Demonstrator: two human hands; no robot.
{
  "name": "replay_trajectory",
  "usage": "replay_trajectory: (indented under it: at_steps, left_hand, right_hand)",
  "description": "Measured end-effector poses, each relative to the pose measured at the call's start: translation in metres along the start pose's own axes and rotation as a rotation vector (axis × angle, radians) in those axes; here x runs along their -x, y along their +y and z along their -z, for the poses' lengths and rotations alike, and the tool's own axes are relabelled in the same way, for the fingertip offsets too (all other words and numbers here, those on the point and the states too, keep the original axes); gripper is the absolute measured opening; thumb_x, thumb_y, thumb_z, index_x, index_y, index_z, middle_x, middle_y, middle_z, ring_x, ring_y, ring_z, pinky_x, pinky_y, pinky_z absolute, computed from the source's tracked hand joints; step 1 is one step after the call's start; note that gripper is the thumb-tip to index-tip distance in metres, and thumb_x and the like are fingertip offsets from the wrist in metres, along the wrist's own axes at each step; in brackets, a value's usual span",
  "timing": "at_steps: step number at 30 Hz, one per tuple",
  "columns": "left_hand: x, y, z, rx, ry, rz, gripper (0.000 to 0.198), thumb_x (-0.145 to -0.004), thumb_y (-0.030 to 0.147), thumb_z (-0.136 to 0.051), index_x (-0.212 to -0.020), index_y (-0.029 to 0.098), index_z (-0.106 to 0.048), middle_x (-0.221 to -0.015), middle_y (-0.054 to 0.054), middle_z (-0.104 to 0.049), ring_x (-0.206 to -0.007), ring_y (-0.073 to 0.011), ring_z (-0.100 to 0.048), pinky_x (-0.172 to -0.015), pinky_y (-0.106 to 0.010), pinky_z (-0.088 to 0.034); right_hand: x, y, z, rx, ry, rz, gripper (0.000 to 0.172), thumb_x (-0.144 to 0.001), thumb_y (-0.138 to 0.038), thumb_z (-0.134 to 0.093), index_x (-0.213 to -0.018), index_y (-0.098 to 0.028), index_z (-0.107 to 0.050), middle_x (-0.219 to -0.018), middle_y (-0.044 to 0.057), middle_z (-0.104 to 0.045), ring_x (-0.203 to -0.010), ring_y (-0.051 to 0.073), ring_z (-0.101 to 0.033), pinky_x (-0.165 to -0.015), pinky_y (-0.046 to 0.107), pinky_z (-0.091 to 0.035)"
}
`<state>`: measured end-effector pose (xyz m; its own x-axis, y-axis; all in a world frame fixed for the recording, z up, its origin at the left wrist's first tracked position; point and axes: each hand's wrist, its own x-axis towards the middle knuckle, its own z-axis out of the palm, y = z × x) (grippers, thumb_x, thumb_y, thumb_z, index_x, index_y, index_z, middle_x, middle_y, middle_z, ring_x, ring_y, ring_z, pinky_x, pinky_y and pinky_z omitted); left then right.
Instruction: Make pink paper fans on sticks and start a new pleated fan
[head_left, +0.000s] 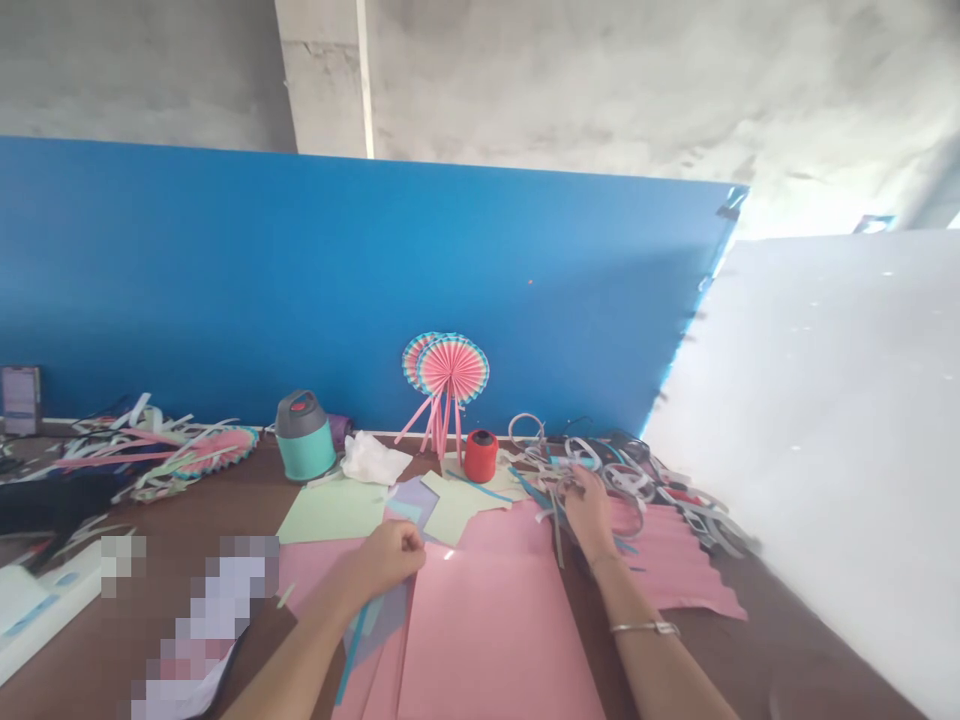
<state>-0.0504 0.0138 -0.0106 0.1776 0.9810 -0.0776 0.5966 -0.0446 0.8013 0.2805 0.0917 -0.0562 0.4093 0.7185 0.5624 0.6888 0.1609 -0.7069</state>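
My left hand (390, 557) is closed, its fingers curled together at the top left corner of a pink paper sheet (495, 635); whatever lies in them is hidden. Farther right, my right hand (587, 508) reaches to a tangle of thin paper strips (630, 482). Its fingers are bent together, and I cannot make out what is between them. Beside that wrist lies a pleated pink paper (694, 565). Pale green sheets (337, 510) and a bluish-grey piece (416, 500) lie beyond my left hand. A narrow blue strip (352, 655) rests near my left forearm.
Two round pleated paper fans (452, 370) lean on the blue partition (375, 270). Before them stand a red container (481, 457) and a teal-and-grey container (304, 440), with crumpled white plastic (375, 460) between. Another fan (217, 450) lies left among strips. A phone (21, 400) stands far left.
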Motion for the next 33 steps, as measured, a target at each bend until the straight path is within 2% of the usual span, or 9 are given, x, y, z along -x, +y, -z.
replay_trajectory:
  at_steps: [6,8,10,13,16,20,23,28,33]
  left_hand:
    - [0.002,0.002,0.0,-0.007,-0.048,0.044,0.009,-0.059,0.022,-0.052,-0.062,0.017,-0.059,-0.056,0.002,-0.057,-0.057,-0.0156,-0.052,-0.05,-0.023,-0.031]
    - [0.005,0.004,0.0,0.018,-0.075,0.061,0.018,-0.06,0.024,-0.054,-0.074,0.017,-0.062,-0.056,0.002,-0.059,-0.055,-0.0157,-0.053,-0.048,-0.023,-0.03]
    - [0.006,0.005,0.0,0.03,-0.096,0.06,0.026,-0.06,0.025,-0.055,-0.083,0.017,-0.062,-0.057,0.002,-0.061,-0.055,-0.0158,-0.055,-0.048,-0.022,-0.03]
    - [0.005,0.001,0.0,0.02,-0.11,0.051,0.024,-0.062,0.026,-0.055,-0.083,0.016,-0.061,-0.06,0.0,-0.063,-0.058,-0.0171,-0.057,-0.049,-0.022,-0.032]
    - [0.002,-0.004,-0.001,-0.014,-0.103,0.035,0.021,-0.066,0.029,-0.054,-0.082,0.017,-0.061,-0.061,-0.001,-0.064,-0.058,-0.0181,-0.058,-0.049,-0.023,-0.031]
    - [0.001,-0.003,-0.003,-0.071,-0.07,0.017,0.021,-0.07,0.025,-0.048,-0.085,0.018,-0.06,-0.059,0.001,-0.06,-0.057,-0.0169,-0.057,-0.05,-0.024,-0.03]
    - [0.001,0.001,-0.006,-0.112,-0.016,0.02,0.021,-0.071,0.021,-0.045,-0.085,0.019,-0.06,-0.054,0.004,-0.053,-0.053,-0.0149,-0.052,-0.049,-0.023,-0.027]
    - [0.0,0.003,-0.009,-0.132,0.071,0.028,0.02,-0.073,0.019,-0.044,-0.084,0.019,-0.061,-0.053,0.005,-0.046,-0.051,-0.0124,-0.045,-0.048,-0.023,-0.024]
    - [0.0,0.005,-0.01,-0.193,0.131,0.02,0.017,-0.075,0.019,-0.045,-0.081,0.019,-0.061,-0.053,0.005,-0.044,-0.051,-0.0124,-0.044,-0.048,-0.022,-0.022]
  right_hand:
    - [0.002,0.001,0.006,0.15,-0.024,0.019,0.039,-0.066,-0.014,-0.042,-0.094,-0.012,-0.069,-0.099,0.014,-0.066,-0.1,0.029,-0.053,-0.093,0.044,-0.034]
    - [0.004,-0.007,0.007,0.205,-0.015,0.076,0.041,-0.067,-0.014,-0.044,-0.101,-0.011,-0.067,-0.105,0.016,-0.064,-0.102,0.029,-0.051,-0.092,0.044,-0.034]
    - [0.009,-0.018,0.005,0.259,-0.046,0.194,0.04,-0.07,-0.014,-0.046,-0.105,-0.013,-0.065,-0.109,0.014,-0.063,-0.101,0.028,-0.05,-0.09,0.044,-0.035]
    - [0.021,-0.034,-0.004,0.265,-0.232,0.376,0.026,-0.077,-0.017,-0.049,-0.092,-0.019,-0.07,-0.106,0.01,-0.064,-0.101,0.027,-0.05,-0.088,0.043,-0.038]
    - [0.036,-0.044,-0.016,0.307,-0.367,0.431,0.022,-0.081,-0.022,-0.051,-0.09,-0.025,-0.07,-0.115,0.008,-0.061,-0.109,0.03,-0.047,-0.089,0.05,-0.036]
    - [0.044,-0.045,-0.028,0.355,-0.397,0.395,0.019,-0.08,-0.019,-0.052,-0.086,-0.024,-0.07,-0.12,0.011,-0.058,-0.118,0.033,-0.042,-0.092,0.056,-0.033]
    - [0.041,-0.047,-0.03,0.351,-0.401,0.358,0.017,-0.078,-0.016,-0.054,-0.082,-0.023,-0.069,-0.117,0.01,-0.06,-0.118,0.031,-0.042,-0.093,0.053,-0.033]
    - [0.037,-0.055,-0.03,0.389,-0.472,0.205,0.017,-0.077,-0.014,-0.051,-0.076,-0.019,-0.068,-0.12,0.009,-0.059,-0.122,0.029,-0.041,-0.099,0.046,-0.03]
    - [0.039,-0.059,-0.028,0.405,-0.476,0.197,0.02,-0.08,-0.014,-0.048,-0.071,-0.018,-0.065,-0.118,0.01,-0.059,-0.123,0.029,-0.04,-0.1,0.042,-0.029]
